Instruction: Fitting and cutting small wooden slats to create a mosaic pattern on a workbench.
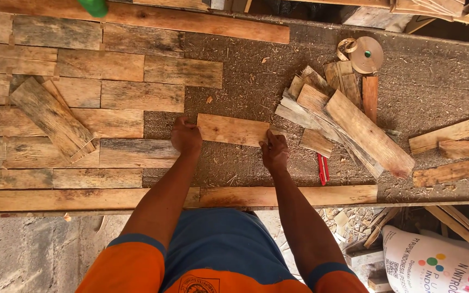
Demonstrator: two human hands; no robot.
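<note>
I hold a short flat plank of pale weathered wood (233, 130) by its two ends. My left hand (186, 137) is curled closed on the left end, my right hand (275, 153) presses w/ fingers bent on the right end. The plank lies on the rough brown board covered w/ sawdust (430, 81), just beside the edge of the laid rows of old grey-brown wooden pieces (99, 92), approx. in line w/ the row on its left.

What can go wrong, I think:
- The sawdust under the plank is loose, so the piece can sit uneven or slide when I push it, and then a gap stays next to the laid piece.
- The wood is rough and splintery; my bare fingers at the ends can catch a splinter, or get pinched betw. this plank and the neighbour.
- The red pencil-like tool (323, 169) lies near my right wrist, and the loose heap of cut wooden offcuts (343, 116) is just beside; my elbow can knock them off the edge.
- One loose plank lying diagonal on the laid rows (50, 116) can shift if the board shakes.
</note>
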